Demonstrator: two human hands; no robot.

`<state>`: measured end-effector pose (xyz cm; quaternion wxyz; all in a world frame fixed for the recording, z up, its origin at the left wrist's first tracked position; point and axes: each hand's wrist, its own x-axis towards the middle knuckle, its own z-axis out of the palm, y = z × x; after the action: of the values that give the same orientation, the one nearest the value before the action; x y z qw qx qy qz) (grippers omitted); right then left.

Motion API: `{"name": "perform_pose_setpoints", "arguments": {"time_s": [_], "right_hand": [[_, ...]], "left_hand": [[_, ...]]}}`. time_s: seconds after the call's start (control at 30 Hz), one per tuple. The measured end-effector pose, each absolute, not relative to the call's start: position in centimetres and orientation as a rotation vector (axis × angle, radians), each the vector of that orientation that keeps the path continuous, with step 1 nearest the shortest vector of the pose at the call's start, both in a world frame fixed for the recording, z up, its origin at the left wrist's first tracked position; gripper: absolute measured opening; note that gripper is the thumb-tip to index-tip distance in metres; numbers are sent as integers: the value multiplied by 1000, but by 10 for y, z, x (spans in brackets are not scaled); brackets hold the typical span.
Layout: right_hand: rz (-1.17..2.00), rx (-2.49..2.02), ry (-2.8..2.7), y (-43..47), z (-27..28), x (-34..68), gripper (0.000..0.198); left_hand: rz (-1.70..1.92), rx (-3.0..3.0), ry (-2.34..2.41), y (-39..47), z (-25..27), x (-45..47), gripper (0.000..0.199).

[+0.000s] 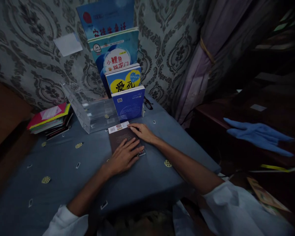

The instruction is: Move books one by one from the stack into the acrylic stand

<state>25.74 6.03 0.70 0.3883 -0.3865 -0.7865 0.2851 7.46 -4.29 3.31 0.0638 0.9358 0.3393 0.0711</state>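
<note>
A dark brown book (pixel 118 139) lies flat on the table, with a white label strip (pixel 118 127) carrying a barcode along its far edge. My left hand (pixel 125 155) rests palm down on the lower part of the book, fingers spread over the cover. At the book's far right corner is my right hand (pixel 143 132), its index finger stretched out and touching the end of the label. Just beyond the label stands a blue book (pixel 129 103), at the front of a stepped row. The underside of both hands is hidden.
Behind it rise a yellow-and-blue book (pixel 123 80), a turquoise book (pixel 114 52) and a taller blue book (pixel 108 16). A clear plastic rack (pixel 88 119) stands left of them, beside a stack of books (pixel 50 119). Glasses (pixel 148 104) lie at right; a blue glove (pixel 258 132) lies farther right.
</note>
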Motion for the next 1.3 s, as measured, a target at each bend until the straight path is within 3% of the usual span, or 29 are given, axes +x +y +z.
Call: {"name": "perform_pose_setpoints", "arguments": {"time_s": [0.67, 1.07, 1.3], "right_hand": [[675, -1002, -2055, 50, 4, 252, 35], [659, -1026, -2032, 54, -2, 251, 34], [625, -1021, -2085, 52, 0, 251, 34]], "left_hand": [[265, 2724, 1012, -44, 36, 73, 38], [487, 2647, 1402, 35, 19, 17, 42], [575, 2528, 1574, 39, 9, -24, 44]]}}
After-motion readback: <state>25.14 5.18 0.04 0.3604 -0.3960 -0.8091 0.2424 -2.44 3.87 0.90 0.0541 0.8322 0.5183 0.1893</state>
